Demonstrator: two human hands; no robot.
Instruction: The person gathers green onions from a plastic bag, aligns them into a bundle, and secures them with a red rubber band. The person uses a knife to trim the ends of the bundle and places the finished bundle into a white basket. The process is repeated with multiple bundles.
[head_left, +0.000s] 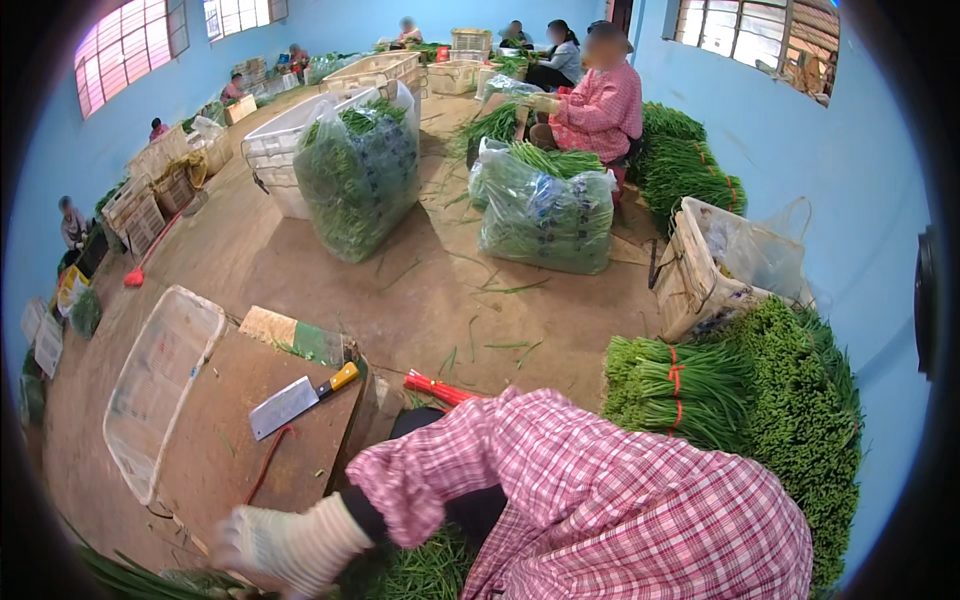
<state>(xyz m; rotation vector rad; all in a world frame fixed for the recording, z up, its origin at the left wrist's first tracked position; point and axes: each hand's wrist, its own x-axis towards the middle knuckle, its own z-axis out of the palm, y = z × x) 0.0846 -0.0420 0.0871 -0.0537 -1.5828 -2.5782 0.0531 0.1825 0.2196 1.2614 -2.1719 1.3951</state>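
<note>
My right hand (259, 546), in a cream striped knit glove, reaches down at the lower left, beside the near edge of a brown board (202, 435). Its fingers are blurred, so I cannot tell whether they hold anything. Long green stalks (127, 574) lie just beyond it, at the picture's rim. My left hand is out of view. On the board rest a cleaver (285, 406) with a yellow and black handle and a thin red strap (268, 465). More loose greens (431, 566) lie below my pink plaid sleeve (427, 472).
Tied green bundles (675, 386) are stacked at my right by the blue wall. A white crate (727, 262) stands behind them. Filled plastic bags (547, 217) stand ahead, near a seated co-worker (600, 105). Red ties (442, 386) lie beyond my knee. Several other people sit farther off.
</note>
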